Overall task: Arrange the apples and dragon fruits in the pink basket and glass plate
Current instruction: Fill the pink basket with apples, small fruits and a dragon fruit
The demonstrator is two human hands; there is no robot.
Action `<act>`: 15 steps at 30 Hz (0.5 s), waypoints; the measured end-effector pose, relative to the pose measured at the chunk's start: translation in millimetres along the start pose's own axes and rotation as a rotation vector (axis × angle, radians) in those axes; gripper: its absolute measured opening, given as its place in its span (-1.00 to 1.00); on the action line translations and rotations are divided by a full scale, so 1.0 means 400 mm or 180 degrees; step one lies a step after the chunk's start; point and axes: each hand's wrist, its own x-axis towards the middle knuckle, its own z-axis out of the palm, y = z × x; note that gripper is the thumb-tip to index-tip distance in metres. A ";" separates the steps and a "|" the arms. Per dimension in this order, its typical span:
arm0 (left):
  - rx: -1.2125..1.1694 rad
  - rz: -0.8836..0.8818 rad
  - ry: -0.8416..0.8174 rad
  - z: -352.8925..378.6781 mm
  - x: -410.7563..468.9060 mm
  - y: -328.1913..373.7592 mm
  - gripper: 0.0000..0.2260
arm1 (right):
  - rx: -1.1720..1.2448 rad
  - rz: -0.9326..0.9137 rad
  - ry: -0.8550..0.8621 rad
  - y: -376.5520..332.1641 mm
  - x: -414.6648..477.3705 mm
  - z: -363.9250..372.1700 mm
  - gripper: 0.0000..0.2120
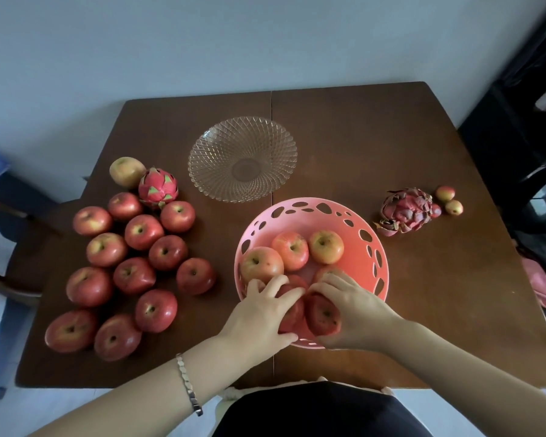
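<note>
At the near edge of the pink basket (364,257), the left hand (259,313) curled its fingers over a red apple (293,313). The right hand (350,307) gripped a second apple (323,315), which touched the first. Three more apples (290,250) sat along the basket's far side. Beyond the basket lay the glass plate (242,159). Left of the basket, loose apples (139,231) clustered with a bright dragon fruit (158,187). Right of it lay a withered dragon fruit (405,212) beside two small fruits (445,193), all on a brown table (391,137).
</note>
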 end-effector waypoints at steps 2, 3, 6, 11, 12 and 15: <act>-0.0056 0.0064 -0.0042 -0.003 -0.002 -0.010 -0.39 | -0.0124 -0.0053 -0.0148 -0.003 0.002 -0.009 -0.26; 0.0026 0.0086 -0.0032 -0.004 -0.003 -0.013 -0.40 | -0.0241 -0.0056 -0.0231 -0.006 0.004 -0.013 -0.25; 0.0629 0.0109 0.0037 -0.009 -0.007 -0.005 -0.44 | -0.0620 0.0016 -0.0429 -0.019 0.011 -0.019 -0.23; 0.0007 0.0252 0.0511 -0.019 -0.036 -0.029 -0.47 | -0.0231 0.0132 -0.0613 -0.082 0.028 -0.074 -0.40; -0.0352 0.0184 0.0884 -0.027 -0.043 -0.049 -0.49 | -0.0067 0.0121 -0.0454 -0.102 0.034 -0.093 -0.46; -0.0777 -0.0568 0.1616 -0.048 -0.064 -0.150 -0.56 | 0.0302 -0.0035 0.0186 -0.185 0.081 -0.131 -0.58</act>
